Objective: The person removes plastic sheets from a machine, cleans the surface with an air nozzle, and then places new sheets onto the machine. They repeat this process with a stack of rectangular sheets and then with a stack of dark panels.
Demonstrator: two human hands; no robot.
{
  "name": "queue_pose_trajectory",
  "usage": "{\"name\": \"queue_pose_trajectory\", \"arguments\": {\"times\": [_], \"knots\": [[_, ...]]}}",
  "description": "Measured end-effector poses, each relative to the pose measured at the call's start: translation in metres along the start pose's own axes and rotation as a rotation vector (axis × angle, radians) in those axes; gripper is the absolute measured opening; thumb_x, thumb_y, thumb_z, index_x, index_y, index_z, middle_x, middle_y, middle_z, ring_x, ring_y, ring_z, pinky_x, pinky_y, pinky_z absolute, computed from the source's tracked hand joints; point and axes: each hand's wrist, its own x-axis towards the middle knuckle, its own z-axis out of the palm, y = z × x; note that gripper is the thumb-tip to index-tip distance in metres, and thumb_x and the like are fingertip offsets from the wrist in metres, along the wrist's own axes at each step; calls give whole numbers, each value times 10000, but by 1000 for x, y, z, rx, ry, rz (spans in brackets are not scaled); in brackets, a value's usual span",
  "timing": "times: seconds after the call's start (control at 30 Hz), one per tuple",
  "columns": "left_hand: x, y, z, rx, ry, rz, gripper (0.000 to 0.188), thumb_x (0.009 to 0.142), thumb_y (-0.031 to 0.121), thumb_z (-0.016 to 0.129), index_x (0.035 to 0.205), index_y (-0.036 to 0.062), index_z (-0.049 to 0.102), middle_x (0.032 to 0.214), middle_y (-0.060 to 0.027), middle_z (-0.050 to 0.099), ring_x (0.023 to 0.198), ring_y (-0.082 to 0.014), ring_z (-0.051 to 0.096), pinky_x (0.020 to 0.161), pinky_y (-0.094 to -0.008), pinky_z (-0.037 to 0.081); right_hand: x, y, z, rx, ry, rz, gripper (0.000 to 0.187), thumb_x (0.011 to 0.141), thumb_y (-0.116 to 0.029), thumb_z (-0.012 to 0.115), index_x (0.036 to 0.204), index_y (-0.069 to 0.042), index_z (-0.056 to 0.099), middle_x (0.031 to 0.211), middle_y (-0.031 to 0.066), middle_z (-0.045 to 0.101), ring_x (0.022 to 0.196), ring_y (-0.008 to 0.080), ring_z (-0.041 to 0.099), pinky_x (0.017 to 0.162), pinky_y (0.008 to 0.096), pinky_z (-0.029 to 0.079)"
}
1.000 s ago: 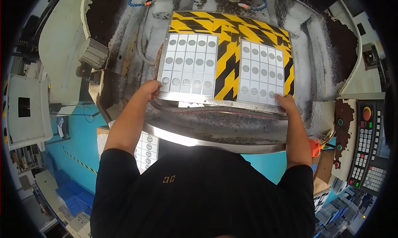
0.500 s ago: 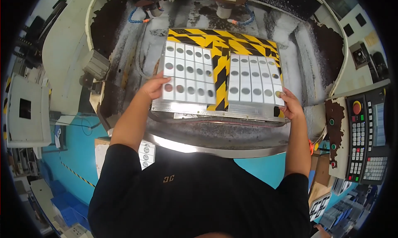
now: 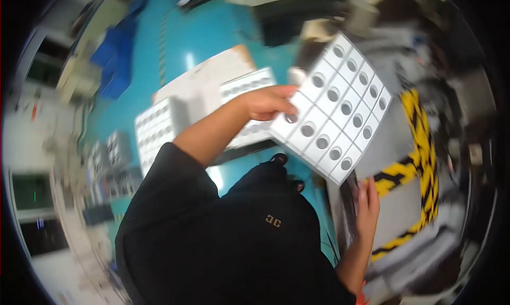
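Observation:
My left hand [image 3: 271, 102] grips one corner of a white panel [image 3: 332, 107], its thumb on the face. Thin lines divide the panel into cells, each with a round hole. It is tilted, raised off the machine bed; whether a second panel lies beneath it cannot be seen. Just below the panel's lower corner is my right hand [image 3: 367, 206], fingers stretched out and apparently holding nothing. Beside it lies a grey metal fixture plate [image 3: 396, 204] edged with yellow-black striped tape [image 3: 425, 140].
To the left, a pale board [image 3: 199, 76] bears stacks of similar panels, one stack [image 3: 154, 129] at its near end and another [image 3: 247, 84] by my left forearm. Blue bins [image 3: 114, 58] stand farther off on the turquoise floor [image 3: 212, 34]. The machine bed curves round on the right.
The view has swung left from the machine. My left hand has lifted a panel off the fixture toward the board. My right hand has let go of the right-hand panel, which no longer shows there.

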Motion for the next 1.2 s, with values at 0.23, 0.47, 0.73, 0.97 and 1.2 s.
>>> {"name": "queue_pose_trajectory", "arguments": {"times": [0.23, 0.47, 0.73, 0.97, 1.2], "knots": [[-411, -29, -142, 73, 938, 221, 848, 657, 3, 712, 1432, 39, 370, 1222, -102, 611, 831, -145, 628, 704, -321, 537, -125, 62, 14, -258, -297, 350, 420, 978, -202, 555, 1344, 3, 525, 1238, 165, 608, 1138, 255, 582, 989, 362, 445], [-586, -134, -215, -225, 1300, -18, 563, 831, 47, 615, 1366, 65, 441, 1174, -112, 606, 1055, -292, 606, 940, -488, 480, -92, 152, -287, -589, 364, 120, 440, 986, -222, 544, 1362, 2, 500, 1288, 162, 584, 1146, 245, 577, 986, 376, 454], [-539, -61, -326, 1756, 1001, -911, 457, 808, 368, 706, 1068, -7, 680, 1011, -219, 686, 897, -321, 678, 738, -425, 520, -179, 40, -49, -258, 778, 87, 401, 959, -198, 591, 1305, -4, 535, 1216, 127, 590, 924, 144, 593, 628, 270, 476], [-196, -113, -278, 569, 558, -273, 328, 836, 120, 600, 1158, 63, 576, 934, -71, 629, 838, -170, 615, 664, -316, 532, -96, -68, 213, -1252, -283, 162, 438, 883, -374, 683, 1110, -56, 482, 931, 277, 641, 874, 482, 618, 712, 512, 491], [-71, -193, -274, -328, 658, -300, 109, 834, 59, 576, 940, 81, 580, 798, -74, 595, 672, -189, 585, 558, -321, 507, -111, -57, 219, -1022, -414, 265, 430, 881, -423, 673, 1087, -82, 512, 927, 253, 654, 877, 450, 634, 731, 484, 498]]}}
